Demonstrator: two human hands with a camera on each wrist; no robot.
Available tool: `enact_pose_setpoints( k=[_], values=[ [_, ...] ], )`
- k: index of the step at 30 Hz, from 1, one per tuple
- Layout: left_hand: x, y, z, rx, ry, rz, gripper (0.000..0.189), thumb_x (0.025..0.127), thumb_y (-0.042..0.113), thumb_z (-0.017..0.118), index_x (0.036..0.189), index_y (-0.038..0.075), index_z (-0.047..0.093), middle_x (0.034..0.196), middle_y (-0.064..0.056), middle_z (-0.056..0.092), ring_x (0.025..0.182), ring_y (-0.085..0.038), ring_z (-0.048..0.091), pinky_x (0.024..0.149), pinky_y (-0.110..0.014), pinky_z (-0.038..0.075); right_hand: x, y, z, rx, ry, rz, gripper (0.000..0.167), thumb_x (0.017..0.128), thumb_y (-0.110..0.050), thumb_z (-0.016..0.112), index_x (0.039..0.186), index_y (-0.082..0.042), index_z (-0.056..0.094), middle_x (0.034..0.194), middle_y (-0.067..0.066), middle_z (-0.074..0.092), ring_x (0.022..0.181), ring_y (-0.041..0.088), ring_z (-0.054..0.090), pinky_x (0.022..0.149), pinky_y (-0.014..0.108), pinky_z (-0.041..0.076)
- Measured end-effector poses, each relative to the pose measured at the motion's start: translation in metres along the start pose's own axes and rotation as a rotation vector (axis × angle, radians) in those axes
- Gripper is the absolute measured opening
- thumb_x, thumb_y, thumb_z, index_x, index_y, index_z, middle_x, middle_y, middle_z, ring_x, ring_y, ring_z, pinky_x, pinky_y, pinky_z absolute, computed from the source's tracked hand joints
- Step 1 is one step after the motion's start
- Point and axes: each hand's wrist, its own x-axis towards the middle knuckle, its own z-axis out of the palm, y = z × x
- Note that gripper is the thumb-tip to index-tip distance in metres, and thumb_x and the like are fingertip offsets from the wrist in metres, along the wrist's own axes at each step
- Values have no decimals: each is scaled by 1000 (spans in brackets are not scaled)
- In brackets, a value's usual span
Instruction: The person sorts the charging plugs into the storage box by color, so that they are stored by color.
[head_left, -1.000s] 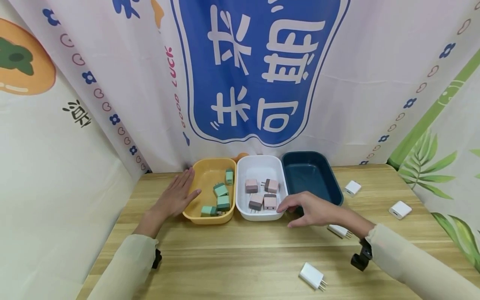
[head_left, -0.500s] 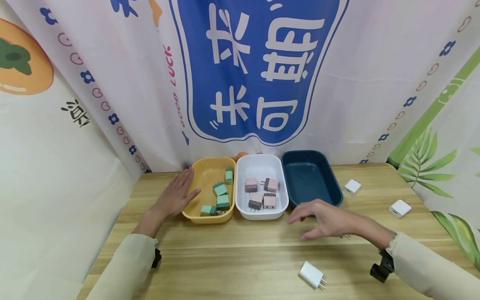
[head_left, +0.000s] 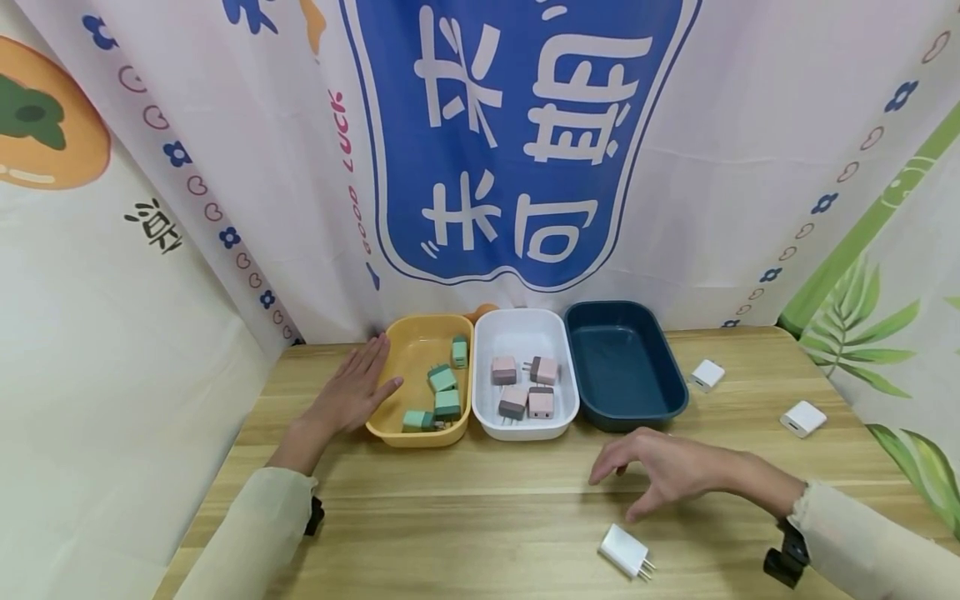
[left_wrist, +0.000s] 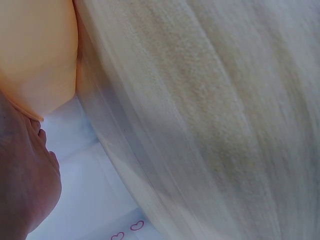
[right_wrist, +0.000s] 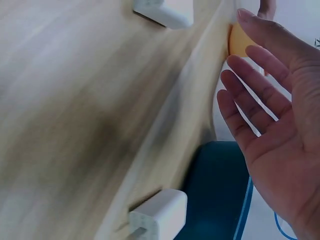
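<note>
My left hand (head_left: 348,392) lies along the left wall of a yellow bin (head_left: 407,354), fingers straight and thumb over the rim. Several green charger plugs (head_left: 442,378) lie inside that bin. My right hand (head_left: 667,472) hovers over the table with nothing in it, fingers spread and thumb apart. Just below its thumb is a white charger plug (head_left: 626,550), prongs toward the lower right. Another white charger (right_wrist: 162,215) shows in the right wrist view beside the dark blue bin (head_left: 622,358); the right hand hides it from the head view.
Between the yellow and dark blue bins stands a white bin (head_left: 517,329) holding several pink-and-grey chargers (head_left: 504,370). Two more white chargers, a nearer one (head_left: 803,418) and a farther one (head_left: 707,375), lie on the right of the wooden table (head_left: 450,533). A printed curtain (head_left: 690,208) hangs behind.
My right hand has drawn back from beside the white and dark blue bins, moving right and toward me, near the front white charger. My left hand has stayed put.
</note>
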Motion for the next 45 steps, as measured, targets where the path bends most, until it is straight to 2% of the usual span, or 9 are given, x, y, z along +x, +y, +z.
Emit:
enact_pose_setpoints(
  k=[12,18,22,30,40,45],
  values=[
    [1,-1,2,9,2,-5,85,113,60,23,169,1,-2,178,-15,-3,164,-38,4,133,-55,3,-10,9,19,31,-59,-19,51,83,-27,92,129,-15,74,127,-1,74,117,6,65,97,28,57],
    [1,-1,2,9,2,-4,84,113,59,24,169,0,-1,178,-17,-2,164,-39,4,132,-56,3,-12,13,25,6,-65,-44,52,82,-30,93,129,-18,75,127,-6,74,115,3,65,93,25,57],
    [1,0,1,7,-1,-6,84,113,59,23,169,2,-2,178,-17,-1,165,-37,2,132,-56,3,-13,13,27,-5,-61,-56,50,82,-28,93,128,-19,75,125,-7,74,113,0,65,91,24,58],
    [0,0,0,4,-8,-13,85,113,60,23,169,2,-2,178,-16,-3,164,-37,2,132,-56,3,-12,9,29,14,-74,-67,49,81,-20,93,127,-18,75,125,-7,74,116,3,64,94,25,57],
    [0,0,1,-10,12,-1,84,113,57,26,168,0,0,178,-18,-1,164,-40,5,132,-57,3,-13,10,32,26,-109,-89,49,82,-19,91,127,-24,75,126,-11,73,119,4,64,100,27,55],
    [1,-1,2,-13,3,-4,84,113,59,25,169,1,-1,178,-17,-2,164,-40,4,132,-57,2,-11,11,34,7,-120,-112,50,81,-19,92,128,-25,75,127,-12,73,120,5,63,100,27,54]
  ],
)
